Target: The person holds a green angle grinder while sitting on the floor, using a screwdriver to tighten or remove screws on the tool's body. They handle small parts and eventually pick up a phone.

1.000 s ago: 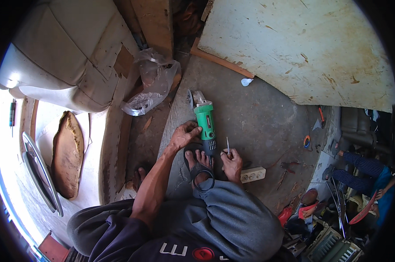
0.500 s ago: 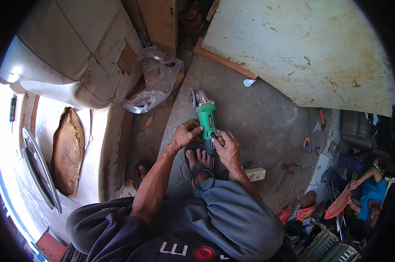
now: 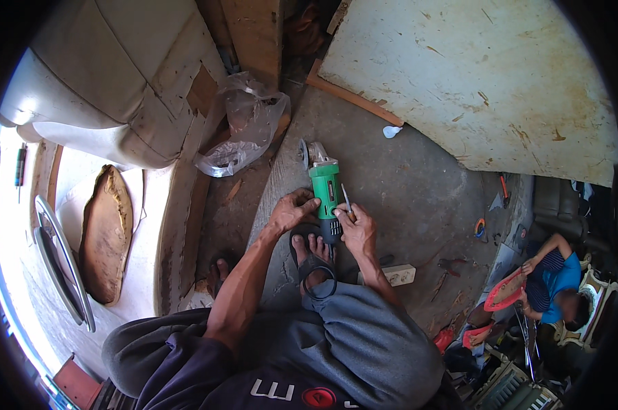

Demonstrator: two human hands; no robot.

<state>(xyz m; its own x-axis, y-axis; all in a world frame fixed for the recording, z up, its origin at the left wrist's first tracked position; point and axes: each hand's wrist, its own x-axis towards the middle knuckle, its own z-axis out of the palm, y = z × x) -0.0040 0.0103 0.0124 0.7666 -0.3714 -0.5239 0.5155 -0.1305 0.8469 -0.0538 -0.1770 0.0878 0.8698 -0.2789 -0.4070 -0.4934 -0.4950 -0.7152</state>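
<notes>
1. Head view, nearest: grey trousers (image 3: 370,335) of soft, creased cloth, with a foot (image 3: 317,251) in a dark sandal (image 3: 298,254) just ahead.
2. Right hand (image 3: 358,229): fingers curled round a screwdriver (image 3: 350,209) with a thin, straight shaft and brownish handle, its tip just beside the grinder.
3. Left hand (image 3: 295,209): fingers bunched narrow, touching the grinder's left side; firm grip or light touch, I cannot tell.
4. Grinder (image 3: 324,186): between the hands, seemingly lying on the rough concrete floor (image 3: 411,181); hard green plastic, ribbed dark tail, metal head. Its round disc (image 3: 304,155) is fitted and the casing looks closed; how much has been done to it, and what is left, cannot be told.
5. Right of these: a blocky, pale power strip (image 3: 399,275) and pliers (image 3: 449,265).
6. Farther: a crinkled clear bag (image 3: 251,126), a flat, scuffed board (image 3: 473,82), and a co-worker (image 3: 558,273) holding a red-rimmed panel (image 3: 505,292).
</notes>
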